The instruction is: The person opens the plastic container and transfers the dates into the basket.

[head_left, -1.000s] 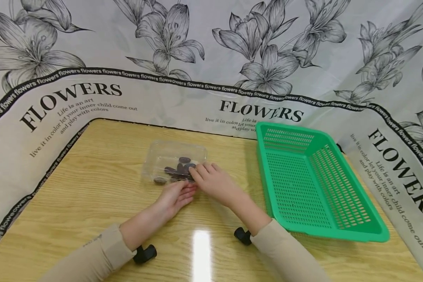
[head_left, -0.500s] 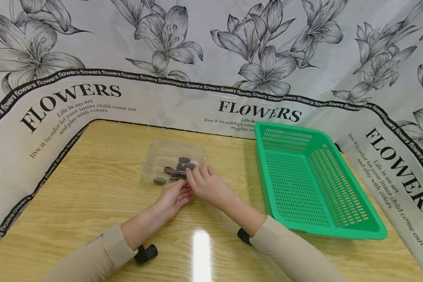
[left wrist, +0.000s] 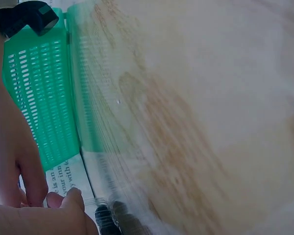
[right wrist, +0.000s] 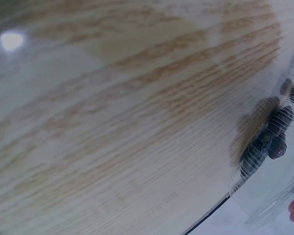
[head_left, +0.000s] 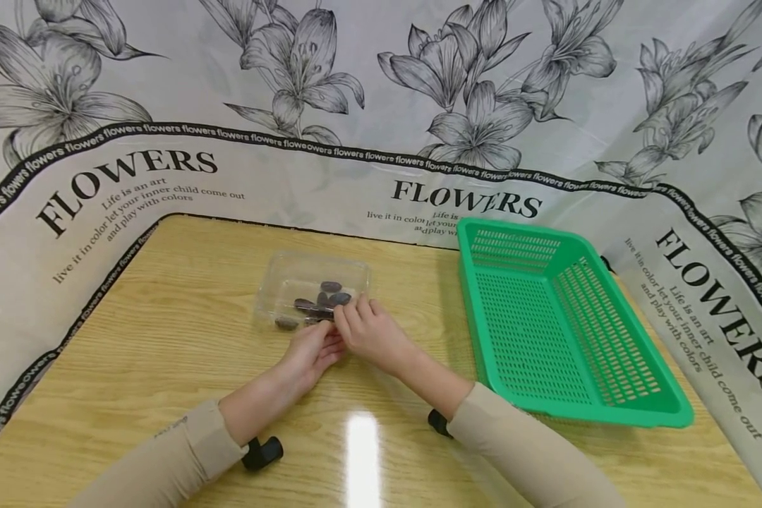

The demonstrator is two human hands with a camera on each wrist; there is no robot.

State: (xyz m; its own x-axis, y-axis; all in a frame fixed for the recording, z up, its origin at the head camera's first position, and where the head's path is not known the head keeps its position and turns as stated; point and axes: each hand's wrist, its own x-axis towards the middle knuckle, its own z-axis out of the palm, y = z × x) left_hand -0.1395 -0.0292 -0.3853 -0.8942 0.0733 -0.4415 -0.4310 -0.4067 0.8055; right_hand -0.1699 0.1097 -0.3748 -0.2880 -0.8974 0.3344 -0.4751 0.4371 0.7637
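On the table [head_left: 165,331] beside a green basket [head_left: 475,324], left fingers [head_left: 331,347] and right fingers [head_left: 349,322] pinch the clear box [head_left: 317,265].

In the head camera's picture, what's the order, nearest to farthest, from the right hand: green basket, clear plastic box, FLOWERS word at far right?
1. Clear plastic box: right at the right hand.
2. Green basket: off to the right.
3. FLOWERS word: past the basket, farther right.

That basket's [head_left: 540,331] bright green, the oval pieces [head_left: 323,299] dark purplish, sleeves [head_left: 533,444] beige, table [head_left: 165,353] yellow woodgrain, cloth [head_left: 343,190] white with black lilies [head_left: 473,130].
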